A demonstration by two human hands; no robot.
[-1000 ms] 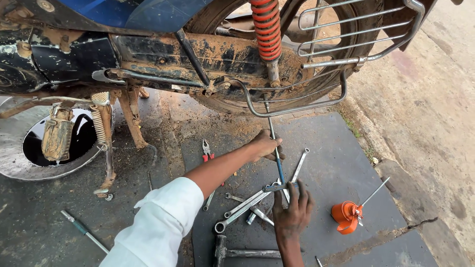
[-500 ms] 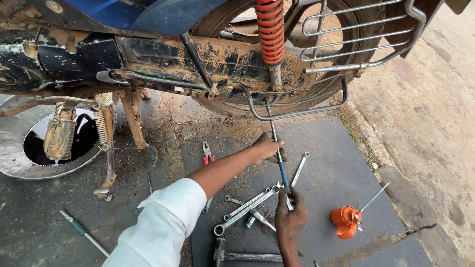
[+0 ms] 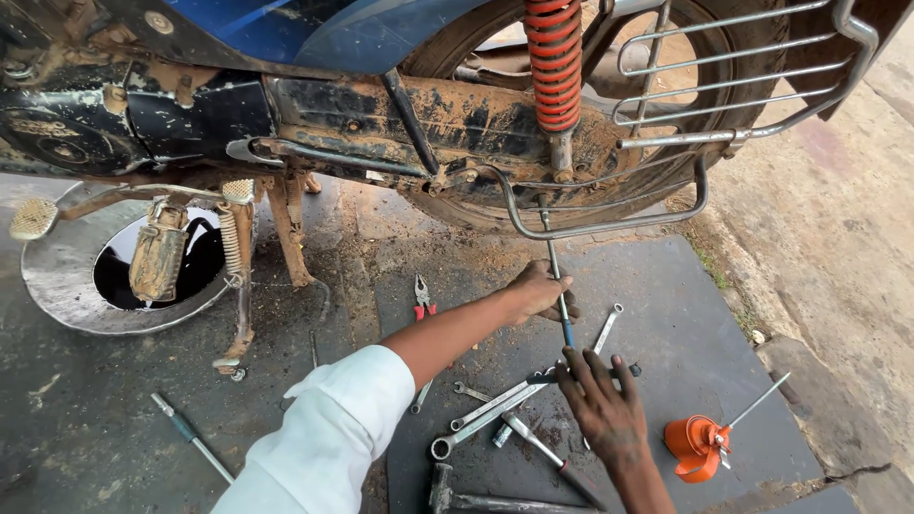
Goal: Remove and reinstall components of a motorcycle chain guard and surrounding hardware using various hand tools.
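Observation:
My left hand (image 3: 536, 290) is closed around the metal shaft of a long screwdriver (image 3: 556, 276). The tool's tip points up under the muddy rear of a motorcycle (image 3: 457, 105), just below its red shock spring (image 3: 556, 62). My right hand (image 3: 602, 405) hovers palm down with fingers spread. Its fingertips are at the end of the screwdriver's blue handle (image 3: 568, 335), above several wrenches (image 3: 487, 419) lying on a dark mat (image 3: 666, 314).
An orange oil can (image 3: 697, 447) with a long spout stands at the right on the mat. Red-handled pliers (image 3: 422, 297) lie near my forearm. A round metal pan (image 3: 57, 281) holding dark oil sits under the engine at left, beside the stand's legs. Another screwdriver (image 3: 190, 435) lies at lower left.
My right hand has slid slightly right and its fingers have spread at the handle's end. My left hand keeps its grip on the shaft. The view has drifted slightly.

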